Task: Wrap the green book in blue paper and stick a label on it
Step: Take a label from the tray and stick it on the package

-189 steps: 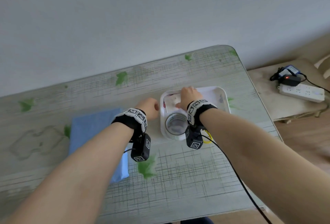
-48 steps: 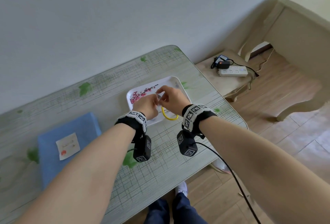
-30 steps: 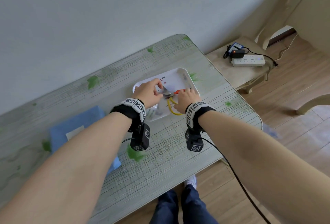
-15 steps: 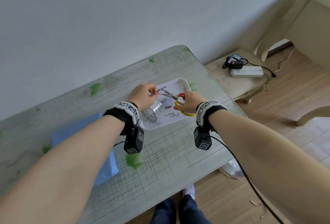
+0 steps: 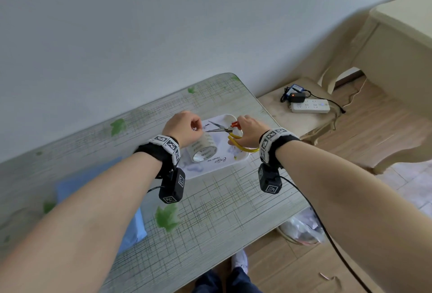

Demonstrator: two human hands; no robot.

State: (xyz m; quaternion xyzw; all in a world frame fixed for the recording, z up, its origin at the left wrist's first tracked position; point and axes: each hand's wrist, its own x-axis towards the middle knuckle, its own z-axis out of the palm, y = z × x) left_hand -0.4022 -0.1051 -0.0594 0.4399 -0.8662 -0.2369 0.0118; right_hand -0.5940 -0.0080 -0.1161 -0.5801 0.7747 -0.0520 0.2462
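Nearest to us, a white shoe [image 5: 240, 260] shows below the edge of the table [image 5: 229, 206]. On the table's near left lies the blue-wrapped book [image 5: 134, 227], flat and largely covered by the left forearm. It is in the same place as in the earlier frames, though the label seen on it then is now hidden by the arm.

Farther in, both hands are raised above the white tray [image 5: 210, 169], which rests near the table's right edge. The left hand [image 5: 183, 126], fingers curled, pinches a roll of tape [image 5: 205, 147] at its top. The roll hangs tilted just beneath the fingers, its open bore turned toward us.

The right hand [image 5: 251, 130] grips the yellow handles of the scissors [image 5: 221, 128], blades parted and tips pointing at the left fingers. A second ago this hand lay low on the tray; half a second ago the pose was nearly the present one. Whether a blade touches the tape we cannot tell.

Beyond the table, a power strip [image 5: 309, 107] lies on a low stool [image 5: 275, 110] by the wall.
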